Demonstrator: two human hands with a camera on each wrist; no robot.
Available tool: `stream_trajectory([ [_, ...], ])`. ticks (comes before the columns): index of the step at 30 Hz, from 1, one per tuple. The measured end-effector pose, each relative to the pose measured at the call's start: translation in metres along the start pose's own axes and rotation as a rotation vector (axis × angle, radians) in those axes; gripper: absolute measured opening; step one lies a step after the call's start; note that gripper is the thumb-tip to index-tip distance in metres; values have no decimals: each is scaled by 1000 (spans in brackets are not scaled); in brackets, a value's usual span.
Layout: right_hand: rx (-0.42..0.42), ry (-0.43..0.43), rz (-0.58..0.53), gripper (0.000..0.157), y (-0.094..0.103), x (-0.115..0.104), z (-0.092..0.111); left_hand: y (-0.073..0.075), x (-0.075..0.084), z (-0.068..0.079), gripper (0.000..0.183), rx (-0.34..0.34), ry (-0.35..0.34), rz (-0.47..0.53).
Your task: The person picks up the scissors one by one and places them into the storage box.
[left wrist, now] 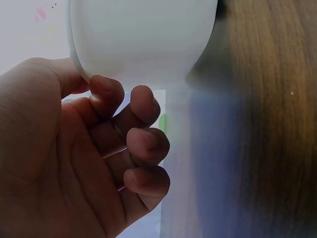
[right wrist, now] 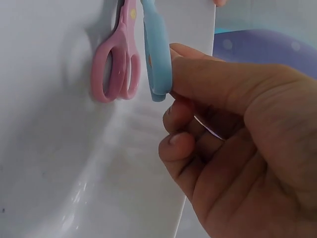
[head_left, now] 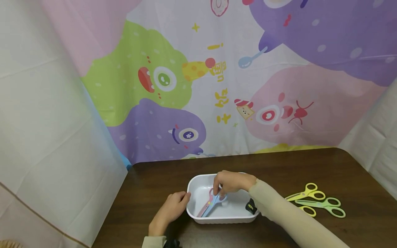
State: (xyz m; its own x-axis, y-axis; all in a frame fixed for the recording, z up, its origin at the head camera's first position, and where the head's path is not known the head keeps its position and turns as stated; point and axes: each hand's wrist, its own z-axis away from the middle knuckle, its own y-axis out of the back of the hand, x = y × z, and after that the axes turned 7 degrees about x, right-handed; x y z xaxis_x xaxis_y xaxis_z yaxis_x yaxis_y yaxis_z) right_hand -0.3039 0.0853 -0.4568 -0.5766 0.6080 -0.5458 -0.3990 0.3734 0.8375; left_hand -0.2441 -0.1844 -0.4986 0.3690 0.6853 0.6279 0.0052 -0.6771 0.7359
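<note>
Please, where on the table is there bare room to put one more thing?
The table is bare between its left edge and the left hand, and behind the tray, up to the curtain. It is crowded right of the tray, where the yellow scissors and green scissors lie close by the right sleeve.

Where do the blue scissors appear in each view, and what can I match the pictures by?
Head: below and slightly right of centre; blue scissors lie in the white tray, their handles at the right hand.
Left wrist: not in it.
Right wrist: top centre; the right hand pinches the blue handle, right of the pink scissors.
Shared landmark: the white tray, seen in all three.
</note>
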Motion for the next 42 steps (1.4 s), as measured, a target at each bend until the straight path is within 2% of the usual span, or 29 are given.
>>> stream_trajectory([
  [1, -2, -5, -7, 16, 0, 0, 0, -3, -6, 0, 41, 14, -45, 7],
  [4, -5, -16, -24, 17, -1, 1, -2, -2, -8, 2, 42, 20, -79, 26],
  [7, -9, -17, -37, 18, -3, 2, -3, -2, -6, 1, 42, -4, -38, 9],
  [9, -12, -15, -41, 17, -4, 3, -4, 1, 1, 1, 40, -30, 22, -12],
  [12, -18, -17, -40, 17, -5, 4, -6, 1, 3, 1, 39, -45, 49, -41],
  [23, -23, -38, -58, 19, -12, 4, -8, -2, -1, 2, 38, -38, 47, -60],
  [33, -30, -70, -45, 19, -9, 5, -10, 1, 3, 1, 39, -46, 52, -62],
  [42, -53, -128, -43, 18, -12, 2, -12, 0, 3, -2, 39, -41, 48, -66],
])
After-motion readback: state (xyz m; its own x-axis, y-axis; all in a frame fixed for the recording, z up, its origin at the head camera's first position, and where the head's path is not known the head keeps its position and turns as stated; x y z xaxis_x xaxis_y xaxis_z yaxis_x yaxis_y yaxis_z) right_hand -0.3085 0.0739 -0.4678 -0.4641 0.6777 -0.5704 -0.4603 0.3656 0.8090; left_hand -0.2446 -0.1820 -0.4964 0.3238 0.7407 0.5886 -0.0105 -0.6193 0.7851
